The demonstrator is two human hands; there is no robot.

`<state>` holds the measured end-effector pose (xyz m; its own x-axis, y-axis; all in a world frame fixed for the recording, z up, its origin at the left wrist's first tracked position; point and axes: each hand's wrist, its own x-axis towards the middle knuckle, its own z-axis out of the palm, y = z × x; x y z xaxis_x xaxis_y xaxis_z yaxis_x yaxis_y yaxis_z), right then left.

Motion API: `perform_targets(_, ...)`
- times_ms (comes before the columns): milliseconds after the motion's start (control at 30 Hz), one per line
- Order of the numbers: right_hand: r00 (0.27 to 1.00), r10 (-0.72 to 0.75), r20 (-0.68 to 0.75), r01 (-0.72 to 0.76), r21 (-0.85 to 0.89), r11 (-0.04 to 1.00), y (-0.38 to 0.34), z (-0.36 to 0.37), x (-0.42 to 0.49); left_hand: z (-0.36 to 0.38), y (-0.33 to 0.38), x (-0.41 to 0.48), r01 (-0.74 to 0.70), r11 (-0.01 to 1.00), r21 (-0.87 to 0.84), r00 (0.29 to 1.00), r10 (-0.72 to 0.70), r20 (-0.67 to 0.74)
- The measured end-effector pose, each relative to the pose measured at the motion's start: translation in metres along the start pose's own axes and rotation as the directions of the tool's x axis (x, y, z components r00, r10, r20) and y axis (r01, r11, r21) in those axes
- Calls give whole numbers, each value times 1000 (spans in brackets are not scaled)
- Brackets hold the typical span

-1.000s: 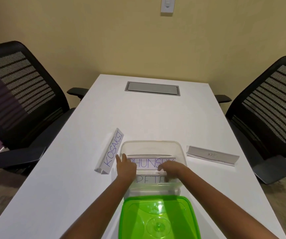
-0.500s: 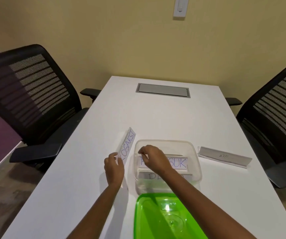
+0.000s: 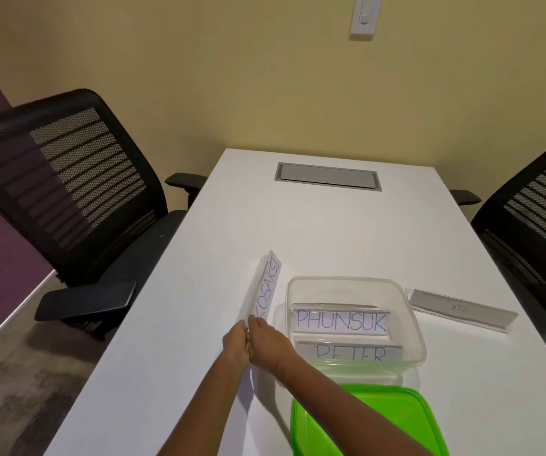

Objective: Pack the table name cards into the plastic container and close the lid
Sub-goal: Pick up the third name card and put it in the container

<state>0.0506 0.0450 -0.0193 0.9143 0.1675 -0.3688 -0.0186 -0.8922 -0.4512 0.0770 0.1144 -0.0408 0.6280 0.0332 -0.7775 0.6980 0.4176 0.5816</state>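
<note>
Broad white surface (image 3: 298,232), clear plastic container (image 3: 409,311) near its front edge with the PHUNSUK card (image 3: 342,320) and PETER card (image 3: 350,352) standing inside; green lid (image 3: 363,419) lying just before it. KOSAKSI card (image 3: 265,291) beside the container's left wall, its near end pinched between left hand (image 3: 236,343) and right hand (image 3: 270,339), fingers (image 3: 255,321) clenched on it. Best lifted level, turned parallel to the packed cards, lowered behind them. Fourth card (image 3: 459,309) unpacked, to the right.

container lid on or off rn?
Off. The green lid lies on the table nearer the person than the open clear container, which holds two name cards.
</note>
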Motion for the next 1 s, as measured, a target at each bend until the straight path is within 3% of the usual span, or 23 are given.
perform_targets(167, 999, 13, 30, -14, 52, 999, -1, 7, 5, -4, 0, 11, 33, 997, -63, 999, -31, 23)
perform_targets(300, 1000, 4, 1, -4, 37, 999, -2, 7, 5, -9, 6, 12, -80, 992, -102, 995, 74, -61)
perform_targets(633, 979, -53, -198, 66, 57, 996, -3, -22, -6, -17, 42, -11, -351, 933, 78, 922, 359, -142)
perform_targets(833, 934, -21, -358, 60, 96, 994, 9, -60, -18, -20, 65, -28, -466, 884, -44, 883, 460, -94)
perform_targets(1000, 859, 70, -507, 65, 244, 968, 19, -94, -31, -24, 78, -45, -531, 839, -117, 846, 531, -35)
